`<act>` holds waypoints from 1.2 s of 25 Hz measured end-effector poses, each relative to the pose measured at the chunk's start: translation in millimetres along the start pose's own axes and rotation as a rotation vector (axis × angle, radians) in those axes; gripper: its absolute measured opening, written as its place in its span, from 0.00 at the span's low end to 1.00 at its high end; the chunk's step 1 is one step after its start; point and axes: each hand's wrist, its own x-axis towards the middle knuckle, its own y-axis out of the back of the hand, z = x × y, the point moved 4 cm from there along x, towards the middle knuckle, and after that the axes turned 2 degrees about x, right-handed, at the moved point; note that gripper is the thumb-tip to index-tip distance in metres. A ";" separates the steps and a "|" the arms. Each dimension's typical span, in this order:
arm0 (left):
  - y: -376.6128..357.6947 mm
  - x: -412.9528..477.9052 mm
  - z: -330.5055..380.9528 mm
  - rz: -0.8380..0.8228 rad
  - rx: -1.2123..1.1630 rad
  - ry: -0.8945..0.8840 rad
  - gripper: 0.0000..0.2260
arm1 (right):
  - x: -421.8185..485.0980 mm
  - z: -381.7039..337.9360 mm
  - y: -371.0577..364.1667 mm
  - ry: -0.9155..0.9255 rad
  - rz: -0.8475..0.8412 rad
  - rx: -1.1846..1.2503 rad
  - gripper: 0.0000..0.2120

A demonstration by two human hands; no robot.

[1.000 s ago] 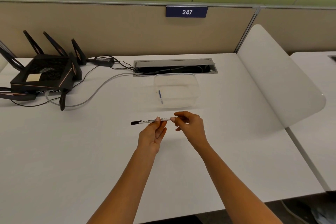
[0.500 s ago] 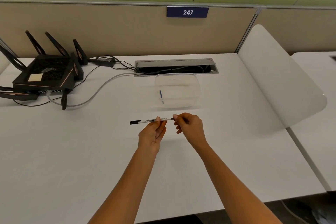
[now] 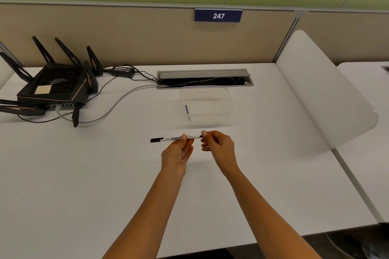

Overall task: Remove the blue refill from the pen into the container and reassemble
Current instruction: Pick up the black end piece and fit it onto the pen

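Note:
A white pen (image 3: 168, 139) with a black cap at its left end lies level above the white desk (image 3: 84, 174). My left hand (image 3: 177, 152) pinches its barrel near the middle. My right hand (image 3: 217, 146) pinches the pen's dark right end between thumb and forefinger. Behind the hands stands a clear plastic container (image 3: 223, 109), and a thin blue refill (image 3: 187, 111) lies inside it at the left.
A black router (image 3: 54, 88) with several antennas and cables sits at the back left. An open cable hatch (image 3: 204, 79) lies behind the container. A white curved divider (image 3: 324, 94) stands on the right. The desk's front edge is near my forearms.
Both hands and the pen have stayed almost in place; only small shifts of the fingers at the pen's right end.

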 end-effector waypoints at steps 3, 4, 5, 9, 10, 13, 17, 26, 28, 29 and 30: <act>0.7 -0.1 0.1 0.010 -0.003 -0.007 0.06 | -2.7 2.6 -0.2 0.017 -0.003 0.068 0.04; 0.8 -0.3 -0.8 0.011 0.000 -0.007 0.06 | -2.7 4.1 0.0 0.005 0.000 0.068 0.03; 1.1 -0.6 -1.7 0.014 0.003 -0.006 0.07 | -3.2 3.9 -0.1 -0.015 0.001 0.071 0.03; -0.2 -2.8 -2.9 0.014 0.008 -0.009 0.06 | -3.8 5.1 1.4 -0.068 0.017 0.068 0.11; -0.6 -2.7 -2.8 0.017 0.008 -0.012 0.06 | -4.4 6.4 1.7 -0.075 0.017 0.117 0.09; -1.1 -3.3 -3.3 0.018 0.011 -0.012 0.06 | -6.6 7.6 3.0 -0.067 0.011 0.237 0.03; -3.1 -4.3 -5.5 0.014 0.031 -0.011 0.07 | -5.2 7.2 4.2 -0.104 0.036 0.140 0.09; -9.0 -4.6 -4.9 0.003 0.024 -0.016 0.09 | -4.7 6.8 7.4 -0.123 0.020 0.177 0.07; -10.1 -4.9 -5.2 -0.003 0.035 -0.016 0.09 | -4.1 6.8 8.0 -0.137 0.028 0.128 0.13; -11.0 -5.4 -5.5 -0.004 0.042 -0.017 0.09 | -4.4 6.8 8.1 -0.137 0.032 0.126 0.14; -12.0 -5.9 -5.9 -0.003 0.047 -0.018 0.08 | -4.9 6.9 8.1 -0.129 0.037 0.144 0.12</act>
